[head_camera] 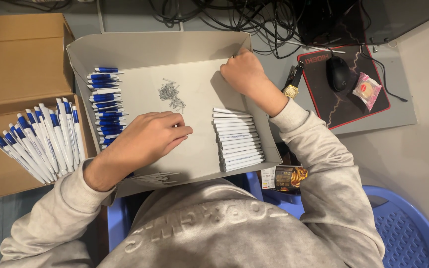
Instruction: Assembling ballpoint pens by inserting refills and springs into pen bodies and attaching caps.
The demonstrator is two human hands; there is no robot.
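Observation:
A shallow grey cardboard tray (pixel 145 47) lies in front of me. My left hand (pixel 147 139) rests palm down on its floor, fingers drawn together, close to a small heap of metal springs (pixel 171 95); whether it pinches anything is hidden. My right hand (pixel 242 73) is curled into a fist at the tray's far right wall, and what it holds is hidden. A stack of blue pen parts (pixel 104 106) fills the tray's left side. White pen barrels (pixel 237 140) are lined up along the right. Thin refills (pixel 157 176) lie at the near edge.
A brown carton (pixel 6 59) on the left holds finished blue-and-white pens (pixel 40 141). To the right are a wristwatch (pixel 291 89), a computer mouse (pixel 338 72) on a dark pad, a wrapped snack (pixel 367 90) and tangled cables (pixel 234 17). A blue plastic chair (pixel 403 228) stands at lower right.

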